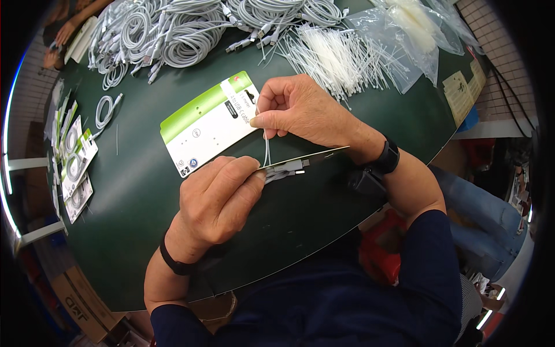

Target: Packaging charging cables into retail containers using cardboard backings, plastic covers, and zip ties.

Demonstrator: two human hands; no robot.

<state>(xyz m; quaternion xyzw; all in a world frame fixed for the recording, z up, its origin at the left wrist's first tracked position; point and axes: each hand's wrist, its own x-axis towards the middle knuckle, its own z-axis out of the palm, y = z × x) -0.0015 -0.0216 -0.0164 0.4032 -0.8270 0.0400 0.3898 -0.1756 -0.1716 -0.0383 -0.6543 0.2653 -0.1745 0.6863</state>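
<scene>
My left hand (219, 199) is closed around a packaging card (324, 152), seen nearly edge-on, together with a coiled grey USB cable (289, 169) on the card's near side. The cable's plugs stick out to the right of my fingers. From the card's far side rises a thin white cable tie (267, 151). Its upper part is pinched between thumb and fingers of my right hand (295, 110). Just beyond my hands, a white and green packaging card (202, 130) lies flat on the table, its right edge partly covered by my right hand.
Heaps of coiled grey cables (191, 34) lie along the green table's (127, 231) far side. Beside them are loose white cable ties (347, 61) and clear plastic bags (410, 34). Carded cables (75, 162) and a loose coil (105, 113) are at left. Another person's hand (65, 33) shows far left.
</scene>
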